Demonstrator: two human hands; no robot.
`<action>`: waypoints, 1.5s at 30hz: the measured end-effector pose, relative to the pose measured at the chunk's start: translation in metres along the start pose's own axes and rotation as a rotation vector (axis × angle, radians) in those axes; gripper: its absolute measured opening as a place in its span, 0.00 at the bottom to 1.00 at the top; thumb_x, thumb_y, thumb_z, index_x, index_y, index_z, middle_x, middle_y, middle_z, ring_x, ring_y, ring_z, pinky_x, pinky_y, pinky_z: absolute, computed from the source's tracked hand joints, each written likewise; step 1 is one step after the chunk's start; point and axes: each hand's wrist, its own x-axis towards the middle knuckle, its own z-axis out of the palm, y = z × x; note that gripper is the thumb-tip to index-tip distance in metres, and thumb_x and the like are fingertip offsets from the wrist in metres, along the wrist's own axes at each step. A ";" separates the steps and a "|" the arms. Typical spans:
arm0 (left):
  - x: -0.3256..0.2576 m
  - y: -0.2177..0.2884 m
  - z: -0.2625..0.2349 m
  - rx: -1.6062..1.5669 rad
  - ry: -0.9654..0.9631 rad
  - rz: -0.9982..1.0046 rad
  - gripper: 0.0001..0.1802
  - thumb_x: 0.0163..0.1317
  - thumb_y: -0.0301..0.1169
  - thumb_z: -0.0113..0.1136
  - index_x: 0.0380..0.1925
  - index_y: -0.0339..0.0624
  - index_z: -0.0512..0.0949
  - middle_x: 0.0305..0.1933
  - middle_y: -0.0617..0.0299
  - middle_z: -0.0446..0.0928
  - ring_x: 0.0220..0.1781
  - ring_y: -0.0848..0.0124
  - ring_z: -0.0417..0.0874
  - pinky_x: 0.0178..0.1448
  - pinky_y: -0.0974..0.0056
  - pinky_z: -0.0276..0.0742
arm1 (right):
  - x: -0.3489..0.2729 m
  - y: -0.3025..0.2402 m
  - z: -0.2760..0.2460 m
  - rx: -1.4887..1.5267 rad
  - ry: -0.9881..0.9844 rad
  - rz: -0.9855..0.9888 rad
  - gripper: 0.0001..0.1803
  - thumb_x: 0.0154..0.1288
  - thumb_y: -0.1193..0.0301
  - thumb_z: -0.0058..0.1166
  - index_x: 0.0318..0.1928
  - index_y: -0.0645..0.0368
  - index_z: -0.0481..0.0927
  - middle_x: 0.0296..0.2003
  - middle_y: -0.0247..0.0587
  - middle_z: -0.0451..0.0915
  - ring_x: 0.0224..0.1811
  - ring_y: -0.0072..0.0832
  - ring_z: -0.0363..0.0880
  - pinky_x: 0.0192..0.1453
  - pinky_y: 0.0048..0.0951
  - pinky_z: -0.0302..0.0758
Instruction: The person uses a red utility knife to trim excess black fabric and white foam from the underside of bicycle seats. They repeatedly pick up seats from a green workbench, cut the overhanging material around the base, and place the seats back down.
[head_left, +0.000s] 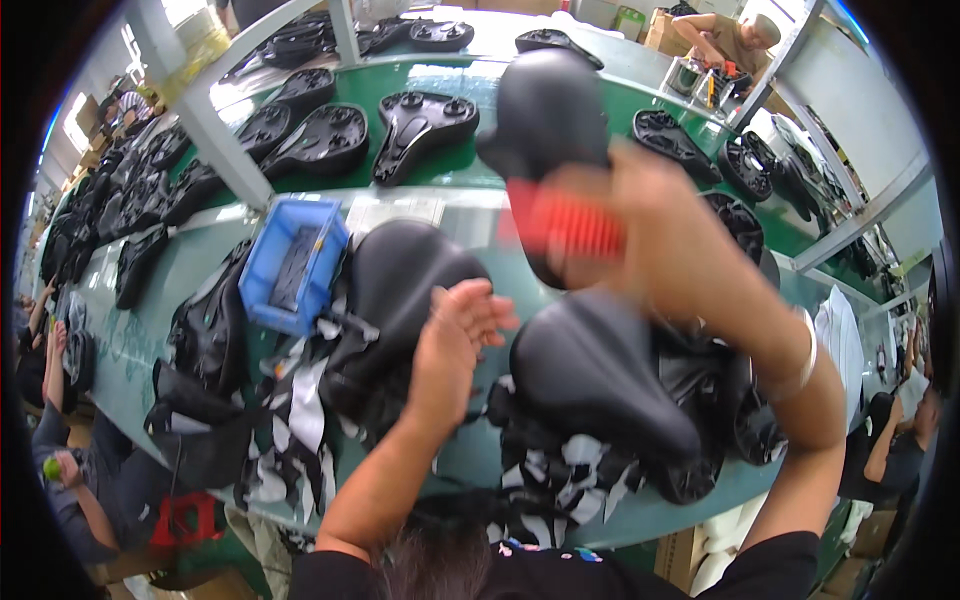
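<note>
My left hand [462, 335] is raised over the table, its fingers extended and nothing in them. Just behind it lies a smooth black bicycle saddle [410, 280]. My right hand [665, 235] is smeared by motion, with its fingers round a red ribbed object [575, 222] whose kind I cannot make out. Beyond this red object appears a blurred black saddle [550, 105]; whether the right hand touches it is unclear. Below the right hand, another black saddle [600, 375] rests with its smooth side up, its nose pointing toward the lower right.
A blue plastic bin [293, 265] holds dark pieces. Black and white scraps [570, 480] lie along the near table edge. Several upturned saddles [425, 130] sit on the green surface behind a grey metal frame [225, 150]. Other people work around, one [740, 45] at far right.
</note>
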 end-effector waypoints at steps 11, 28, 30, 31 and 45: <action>-0.114 0.040 -0.074 -0.224 -0.064 -0.090 0.35 0.67 0.44 0.55 0.67 0.34 0.58 0.64 0.44 0.68 0.64 0.53 0.72 0.68 0.51 0.69 | -0.152 -0.187 0.046 0.823 -0.294 0.575 0.23 0.48 0.71 0.70 0.47 0.57 0.79 0.39 0.42 0.79 0.36 0.39 0.81 0.43 0.35 0.78; -0.155 0.055 -0.059 0.250 0.303 -0.096 0.34 0.51 0.39 0.60 0.56 0.32 0.67 0.48 0.55 0.76 0.48 0.68 0.79 0.53 0.65 0.75 | -0.168 -0.209 0.089 1.217 0.264 0.839 0.27 0.64 0.77 0.53 0.63 0.67 0.64 0.43 0.50 0.82 0.40 0.30 0.83 0.48 0.30 0.79; -0.157 0.045 -0.090 0.240 0.356 -0.260 0.32 0.53 0.40 0.59 0.56 0.32 0.69 0.48 0.56 0.76 0.46 0.69 0.78 0.52 0.66 0.75 | -0.183 -0.190 0.079 0.785 0.082 0.777 0.29 0.59 0.79 0.55 0.63 0.65 0.67 0.40 0.48 0.81 0.36 0.31 0.83 0.42 0.27 0.78; -0.155 0.043 -0.097 0.249 0.367 -0.308 0.31 0.54 0.39 0.59 0.56 0.33 0.69 0.48 0.56 0.76 0.45 0.70 0.78 0.52 0.67 0.74 | -0.185 -0.184 0.080 0.606 0.024 0.721 0.30 0.58 0.78 0.58 0.63 0.62 0.69 0.36 0.45 0.81 0.33 0.31 0.82 0.37 0.26 0.77; -0.150 0.045 -0.063 0.478 0.421 -0.177 0.20 0.53 0.37 0.62 0.41 0.34 0.75 0.32 0.65 0.73 0.34 0.78 0.71 0.42 0.72 0.69 | -0.202 -0.231 0.080 0.205 -0.406 0.621 0.36 0.63 0.73 0.54 0.71 0.48 0.57 0.25 0.52 0.71 0.17 0.46 0.75 0.21 0.45 0.73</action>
